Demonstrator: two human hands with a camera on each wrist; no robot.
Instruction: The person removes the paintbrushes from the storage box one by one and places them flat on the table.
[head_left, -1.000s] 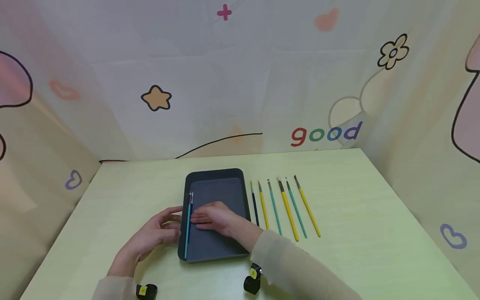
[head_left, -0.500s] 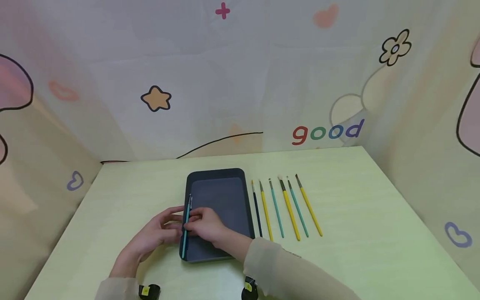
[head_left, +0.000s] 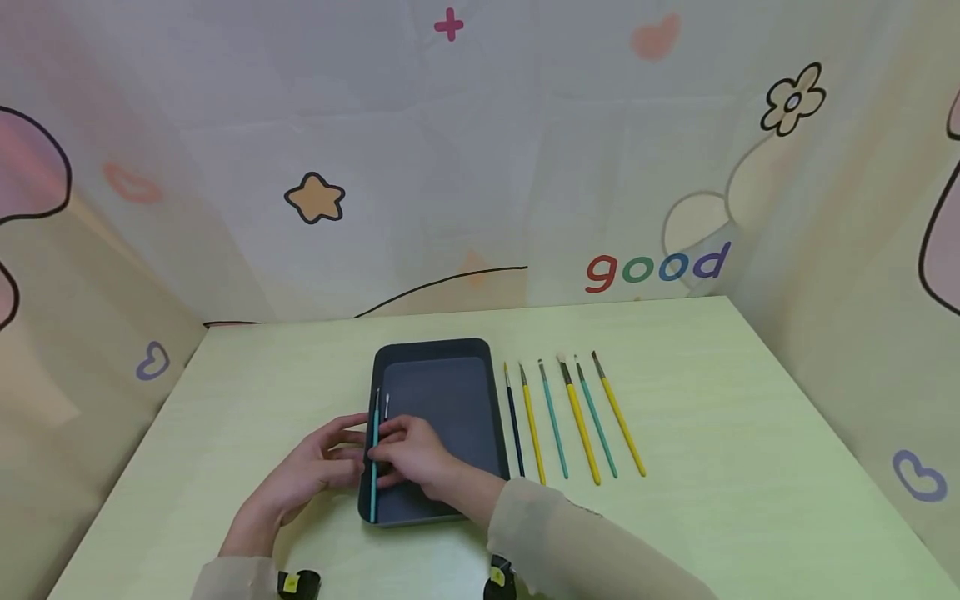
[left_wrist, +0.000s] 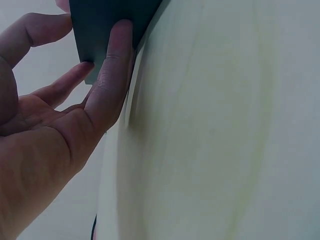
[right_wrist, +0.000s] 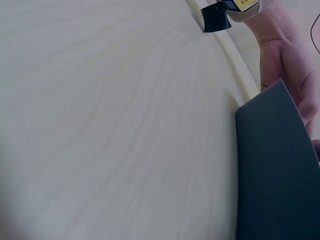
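In the head view a dark grey tray (head_left: 442,400) lies on the table. A teal paintbrush (head_left: 374,492) runs along its left inner wall, with a second brush (head_left: 387,406) just right of it, mostly hidden by my right hand. Curled over the brushes, my right hand (head_left: 412,450) pinches the teal paintbrush between thumb and fingers. My left hand (head_left: 326,458) touches the tray's outer left wall with loosely bent, spread fingers. The left wrist view has its fingertips against that wall (left_wrist: 100,35). In the right wrist view the tray's side (right_wrist: 275,170) hides the right hand's fingers.
Several paintbrushes lie side by side right of the tray: a dark blue one (head_left: 513,417), yellow ones such as the thick one (head_left: 577,421), and teal ones (head_left: 555,425). A patterned curtain (head_left: 450,167) stands behind the pale table (head_left: 712,433).
My right hand has shifted left and curled its fingers onto the brushes. The teal brush now lies closer to the left wall, with its tip apart from the other brush. My left hand stays put.
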